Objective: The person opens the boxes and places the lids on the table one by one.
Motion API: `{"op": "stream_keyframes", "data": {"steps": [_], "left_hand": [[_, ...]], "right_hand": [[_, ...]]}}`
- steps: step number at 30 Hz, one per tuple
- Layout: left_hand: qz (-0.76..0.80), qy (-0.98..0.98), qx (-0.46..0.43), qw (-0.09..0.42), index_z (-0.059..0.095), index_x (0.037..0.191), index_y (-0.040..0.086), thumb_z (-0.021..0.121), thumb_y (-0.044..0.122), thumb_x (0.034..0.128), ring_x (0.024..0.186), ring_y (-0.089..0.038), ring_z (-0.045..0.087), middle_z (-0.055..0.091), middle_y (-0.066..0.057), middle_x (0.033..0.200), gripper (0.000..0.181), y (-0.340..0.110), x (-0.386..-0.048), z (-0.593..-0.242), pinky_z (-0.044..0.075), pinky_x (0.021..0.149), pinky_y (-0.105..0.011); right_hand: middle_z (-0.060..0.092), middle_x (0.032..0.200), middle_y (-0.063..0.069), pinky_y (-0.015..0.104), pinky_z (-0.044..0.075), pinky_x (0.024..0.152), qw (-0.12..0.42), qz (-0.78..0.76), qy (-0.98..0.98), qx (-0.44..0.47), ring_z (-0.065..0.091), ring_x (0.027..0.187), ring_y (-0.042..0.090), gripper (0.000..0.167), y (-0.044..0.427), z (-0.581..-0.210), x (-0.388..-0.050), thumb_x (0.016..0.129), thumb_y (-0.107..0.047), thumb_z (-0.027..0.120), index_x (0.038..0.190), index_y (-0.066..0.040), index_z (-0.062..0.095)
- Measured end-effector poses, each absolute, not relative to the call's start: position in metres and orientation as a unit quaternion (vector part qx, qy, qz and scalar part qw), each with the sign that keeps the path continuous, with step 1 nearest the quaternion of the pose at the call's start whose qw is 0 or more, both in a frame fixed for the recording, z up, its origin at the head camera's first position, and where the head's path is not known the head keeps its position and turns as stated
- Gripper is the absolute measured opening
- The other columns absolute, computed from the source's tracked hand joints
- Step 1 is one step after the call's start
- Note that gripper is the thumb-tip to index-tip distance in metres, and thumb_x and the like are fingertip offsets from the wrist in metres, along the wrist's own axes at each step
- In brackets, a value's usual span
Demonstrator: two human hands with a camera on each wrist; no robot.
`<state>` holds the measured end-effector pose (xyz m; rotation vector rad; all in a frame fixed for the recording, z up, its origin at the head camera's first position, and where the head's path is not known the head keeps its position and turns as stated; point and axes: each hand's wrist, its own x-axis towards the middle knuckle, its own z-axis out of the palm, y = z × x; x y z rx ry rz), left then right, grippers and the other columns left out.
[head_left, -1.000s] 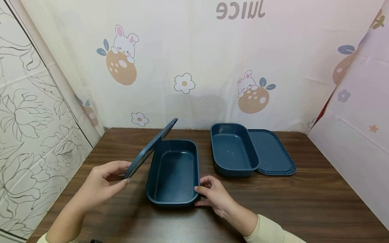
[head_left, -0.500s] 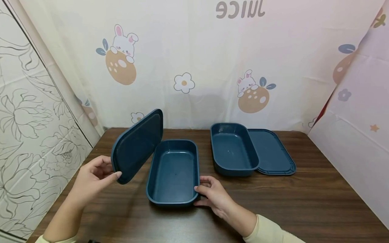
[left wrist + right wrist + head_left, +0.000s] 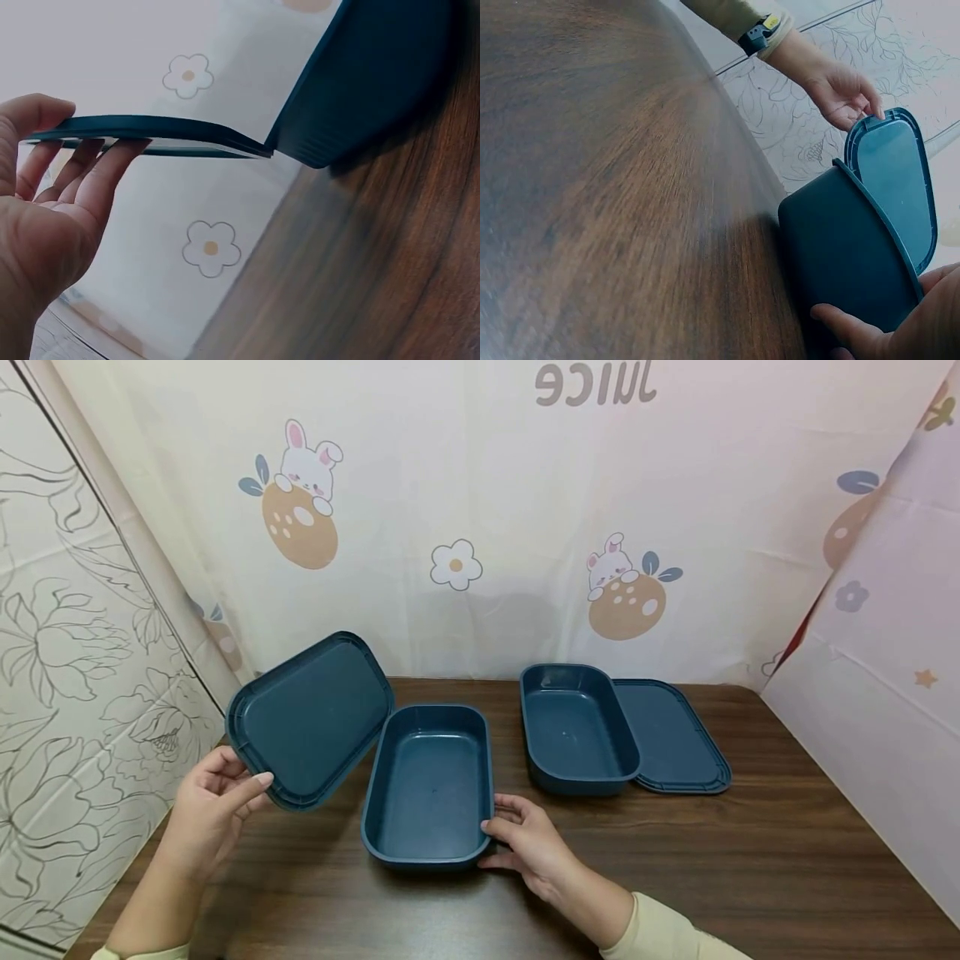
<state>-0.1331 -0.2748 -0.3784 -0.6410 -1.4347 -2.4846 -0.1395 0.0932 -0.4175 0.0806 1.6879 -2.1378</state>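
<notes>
My left hand point(image 3: 213, 810) pinches a dark blue rectangular lid point(image 3: 311, 720) by its near left corner, thumb on the upper face and fingers beneath, as the left wrist view shows. The lid is tilted in the air, its grooved rim turned toward the head camera. Its right edge is close to or touching the left rim of a dark blue food container point(image 3: 427, 793). That container stands upright, uncovered, with nothing inside. At its near right corner my right hand point(image 3: 532, 852) holds the wall, thumb at the rim; in the right wrist view its fingers point(image 3: 847, 326) lie against the side.
A second uncovered blue container point(image 3: 577, 727) stands farther back to the right. Partly under it lies another blue lid point(image 3: 671, 739). The brown wooden table point(image 3: 720, 868) ends at a printed curtain point(image 3: 480, 485) behind.
The left hand has swung the lid away from the container to the left and turned its grooved face toward the head camera. The right hand and the containers have stayed put.
</notes>
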Motion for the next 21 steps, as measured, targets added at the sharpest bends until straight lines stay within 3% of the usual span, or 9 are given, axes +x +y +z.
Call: {"op": "stream_keyframes", "data": {"steps": [7,14,21], "left_hand": [[-0.866,-0.450,-0.184,0.116,0.059,0.112,-0.010,0.038,-0.027,0.0891,0.086,-0.025,0.069,0.065,-0.017,0.102,0.035,-0.278,-0.135,-0.386,0.059,0.069,-0.034],[-0.895,-0.383,-0.206,0.095,0.057,0.110,-0.010,0.030,-0.027,0.0905,0.087,-0.028,0.070,0.066,-0.019,0.101,0.037,-0.283,-0.138,-0.389,0.059,0.072,-0.038],[-0.915,-0.344,-0.180,0.108,0.057,0.111,-0.010,0.031,-0.024,0.0928,0.086,-0.030,0.070,0.066,-0.020,0.099,0.035,-0.284,-0.139,-0.391,0.059,0.073,-0.039]], "right_hand": [[0.044,0.131,0.032,0.055,0.055,0.076,0.202,-0.767,0.608,0.032,0.058,0.103,0.030,0.058,0.093,-0.417,-0.139,0.091,0.003,0.055,0.142,0.013,0.030],[0.044,0.132,0.032,0.054,0.056,0.076,0.204,-0.770,0.604,0.031,0.058,0.104,0.031,0.057,0.094,-0.415,-0.139,0.091,0.003,0.054,0.142,0.012,0.031],[0.042,0.134,0.033,0.055,0.055,0.077,0.196,-0.771,0.604,0.034,0.053,0.107,0.034,0.059,0.094,-0.414,-0.140,0.090,0.003,0.054,0.143,0.011,0.029]]}}
